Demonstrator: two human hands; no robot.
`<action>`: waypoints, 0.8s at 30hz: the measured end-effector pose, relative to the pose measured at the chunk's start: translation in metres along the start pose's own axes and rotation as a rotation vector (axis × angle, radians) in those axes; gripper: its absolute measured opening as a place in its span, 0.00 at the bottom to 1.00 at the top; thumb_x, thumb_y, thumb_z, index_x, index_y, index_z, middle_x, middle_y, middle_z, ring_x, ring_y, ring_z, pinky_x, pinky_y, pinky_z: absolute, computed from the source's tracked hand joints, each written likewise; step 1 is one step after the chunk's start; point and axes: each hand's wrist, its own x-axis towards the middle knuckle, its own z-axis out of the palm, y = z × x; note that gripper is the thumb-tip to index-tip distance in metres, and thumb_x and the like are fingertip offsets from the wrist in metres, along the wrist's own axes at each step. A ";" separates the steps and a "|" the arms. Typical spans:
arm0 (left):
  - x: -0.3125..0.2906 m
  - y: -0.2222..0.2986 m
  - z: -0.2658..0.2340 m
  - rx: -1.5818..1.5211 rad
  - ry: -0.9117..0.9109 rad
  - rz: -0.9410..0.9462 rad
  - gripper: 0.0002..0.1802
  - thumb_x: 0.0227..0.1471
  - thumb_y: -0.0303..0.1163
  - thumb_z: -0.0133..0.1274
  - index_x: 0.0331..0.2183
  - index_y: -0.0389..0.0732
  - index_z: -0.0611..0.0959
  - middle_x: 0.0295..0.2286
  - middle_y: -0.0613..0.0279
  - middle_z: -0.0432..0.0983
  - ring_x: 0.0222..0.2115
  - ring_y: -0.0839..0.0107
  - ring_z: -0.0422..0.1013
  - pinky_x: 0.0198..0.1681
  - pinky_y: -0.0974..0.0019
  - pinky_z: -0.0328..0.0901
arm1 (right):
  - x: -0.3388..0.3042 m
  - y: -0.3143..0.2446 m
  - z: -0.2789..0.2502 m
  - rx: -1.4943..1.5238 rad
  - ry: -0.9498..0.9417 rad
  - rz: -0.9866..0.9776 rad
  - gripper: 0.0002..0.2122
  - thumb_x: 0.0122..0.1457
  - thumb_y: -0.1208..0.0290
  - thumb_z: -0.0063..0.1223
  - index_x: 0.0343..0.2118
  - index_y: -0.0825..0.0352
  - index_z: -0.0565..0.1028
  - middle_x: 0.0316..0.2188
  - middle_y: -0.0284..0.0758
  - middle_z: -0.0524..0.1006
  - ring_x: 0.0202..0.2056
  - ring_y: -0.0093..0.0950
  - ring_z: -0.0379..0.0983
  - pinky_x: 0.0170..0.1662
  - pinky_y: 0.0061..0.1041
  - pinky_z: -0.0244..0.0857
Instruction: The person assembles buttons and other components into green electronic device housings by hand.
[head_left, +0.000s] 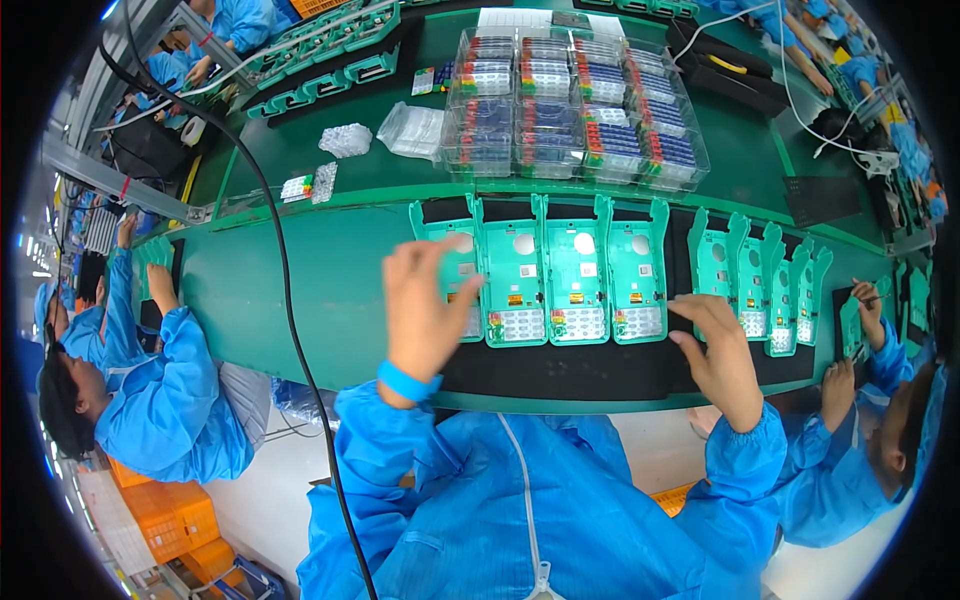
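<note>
Four green plastic device housings [577, 255] lie side by side on a black mat [560, 375], each with a round pale opening and a grey keypad at its near end. My left hand [425, 315], with a blue band at the wrist, hovers over the leftmost housing [461, 240] and partly hides it. Its thumb and index finger are apart, and I see nothing between them. Beside the right edge of the rightmost housing [638, 270] is my right hand [722, 355], thumb and fingers apart and holding nothing visible. Whether its fingertips touch the mat I cannot tell.
Clear trays [575, 165] of keypads stand beyond the housings, near a plastic bag [411, 130]. More green housings [752, 275] lie to the right. A black cable [290, 290] hangs across the left side. Co-workers in blue sit left [165, 400] and right [845, 470].
</note>
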 end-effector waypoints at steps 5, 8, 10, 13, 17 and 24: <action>-0.020 -0.062 -0.018 -0.036 -0.066 -0.303 0.35 0.53 0.38 0.69 0.58 0.36 0.76 0.49 0.47 0.73 0.42 0.55 0.72 0.47 0.55 0.70 | 0.002 0.009 0.012 -0.059 -0.007 0.044 0.19 0.56 0.82 0.63 0.52 0.73 0.77 0.51 0.47 0.78 0.53 0.48 0.72 0.56 0.40 0.69; -0.031 -0.068 -0.018 -0.260 -0.150 -0.465 0.36 0.54 0.40 0.68 0.59 0.34 0.76 0.48 0.46 0.73 0.33 0.66 0.74 0.39 0.62 0.73 | 0.007 0.014 0.029 -0.161 -0.027 0.108 0.24 0.58 0.74 0.64 0.56 0.78 0.73 0.54 0.53 0.76 0.54 0.51 0.70 0.59 0.43 0.66; -0.027 -0.067 -0.024 -0.350 -0.281 -0.445 0.35 0.55 0.38 0.67 0.60 0.34 0.76 0.39 0.53 0.78 0.29 0.73 0.70 0.34 0.66 0.70 | 0.007 0.018 0.041 -0.194 0.005 0.102 0.25 0.58 0.74 0.65 0.56 0.79 0.73 0.54 0.54 0.76 0.55 0.52 0.69 0.59 0.43 0.66; -0.031 -0.068 -0.026 -0.509 -0.322 -0.399 0.36 0.56 0.34 0.66 0.63 0.35 0.75 0.29 0.64 0.77 0.26 0.80 0.64 0.28 0.71 0.62 | 0.010 0.019 0.054 -0.187 0.065 0.112 0.26 0.57 0.72 0.66 0.56 0.79 0.72 0.55 0.55 0.75 0.56 0.53 0.68 0.60 0.44 0.65; -0.042 -0.057 -0.040 -0.480 -0.311 -0.464 0.35 0.57 0.26 0.64 0.64 0.35 0.74 0.24 0.71 0.72 0.23 0.85 0.57 0.25 0.74 0.53 | 0.007 0.013 0.061 -0.116 0.100 0.137 0.25 0.58 0.71 0.67 0.55 0.77 0.72 0.58 0.55 0.71 0.56 0.54 0.68 0.60 0.44 0.65; -0.058 -0.088 -0.056 -0.489 -0.210 -0.447 0.32 0.55 0.27 0.65 0.61 0.38 0.79 0.24 0.73 0.64 0.24 0.82 0.59 0.26 0.72 0.56 | 0.013 -0.007 0.060 0.107 -0.052 0.294 0.22 0.58 0.68 0.68 0.51 0.75 0.74 0.50 0.50 0.73 0.51 0.47 0.72 0.53 0.40 0.70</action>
